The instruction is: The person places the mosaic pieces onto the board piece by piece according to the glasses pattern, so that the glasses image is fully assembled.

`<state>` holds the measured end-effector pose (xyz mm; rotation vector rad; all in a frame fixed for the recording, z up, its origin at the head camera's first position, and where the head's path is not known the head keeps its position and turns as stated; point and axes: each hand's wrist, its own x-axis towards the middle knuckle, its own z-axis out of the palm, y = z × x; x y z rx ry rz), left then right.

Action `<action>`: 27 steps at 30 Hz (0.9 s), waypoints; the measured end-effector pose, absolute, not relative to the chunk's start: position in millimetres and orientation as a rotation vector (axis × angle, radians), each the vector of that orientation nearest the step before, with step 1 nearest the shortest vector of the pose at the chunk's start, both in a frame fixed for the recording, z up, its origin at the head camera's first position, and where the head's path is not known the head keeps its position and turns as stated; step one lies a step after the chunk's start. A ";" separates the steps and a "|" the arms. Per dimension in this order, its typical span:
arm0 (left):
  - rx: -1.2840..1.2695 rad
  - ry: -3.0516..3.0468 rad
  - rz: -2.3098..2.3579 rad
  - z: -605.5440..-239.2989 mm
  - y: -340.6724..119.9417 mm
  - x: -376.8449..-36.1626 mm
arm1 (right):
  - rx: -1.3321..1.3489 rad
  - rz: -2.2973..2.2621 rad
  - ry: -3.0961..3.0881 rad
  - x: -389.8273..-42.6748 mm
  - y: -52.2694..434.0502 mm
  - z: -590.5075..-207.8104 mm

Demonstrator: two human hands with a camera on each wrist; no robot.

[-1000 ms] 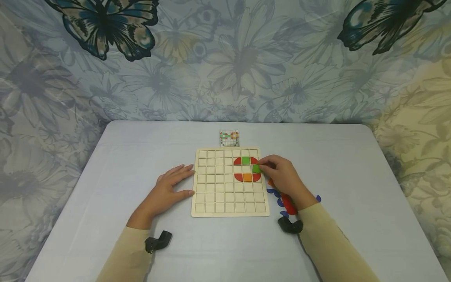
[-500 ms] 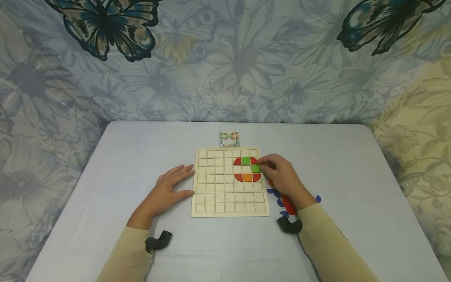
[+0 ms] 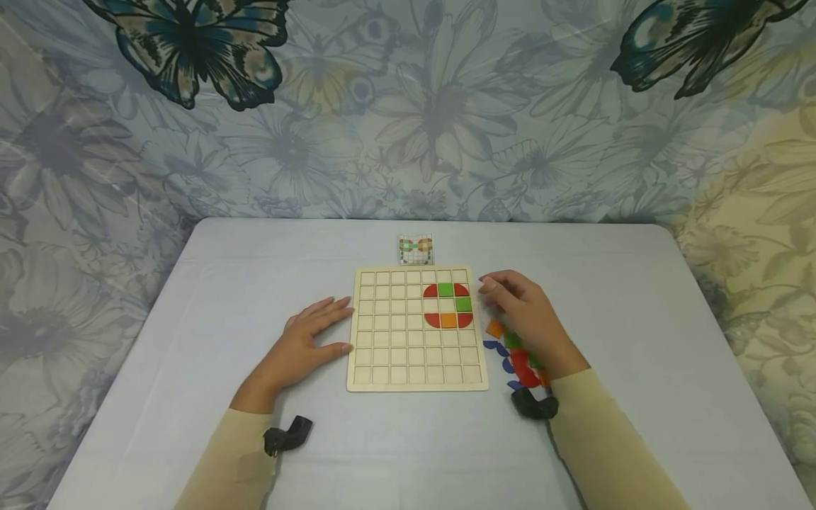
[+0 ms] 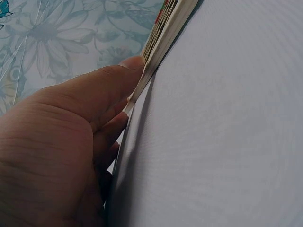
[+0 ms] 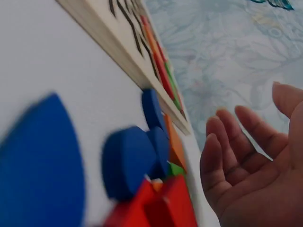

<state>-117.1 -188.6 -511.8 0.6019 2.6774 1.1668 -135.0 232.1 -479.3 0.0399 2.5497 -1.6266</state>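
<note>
The square wooden grid board (image 3: 417,329) is laid flat at frame centre, edges parallel to the table's, while the left hand (image 3: 309,338) is pressed flat-fingered against its left edge and the right hand (image 3: 525,317), relaxed and empty, is held above loose coloured pieces (image 3: 513,354) lower right.

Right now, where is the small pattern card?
In the head view, the pattern card stands on the table just beyond the wooden board's far edge, near its middle.

Ahead of the hands we see a small pattern card (image 3: 416,250) standing on the pale table (image 3: 637,312). Behind it we get a floral cloth (image 3: 408,106) with dark butterflies (image 3: 191,49) printed across it.
</note>
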 end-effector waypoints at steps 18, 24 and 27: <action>0.603 2.681 1.158 -512.5 -189.6 -116.6 | -0.134 -2.250 2.133 -119.4 290.2 -476.7; 0.606 2.672 1.162 -511.8 -188.5 -117.2 | -0.137 -2.267 2.161 -109.9 303.8 -482.4; 0.606 2.675 1.156 -511.7 -188.2 -117.6 | -0.088 -2.203 2.218 -105.5 305.7 -485.7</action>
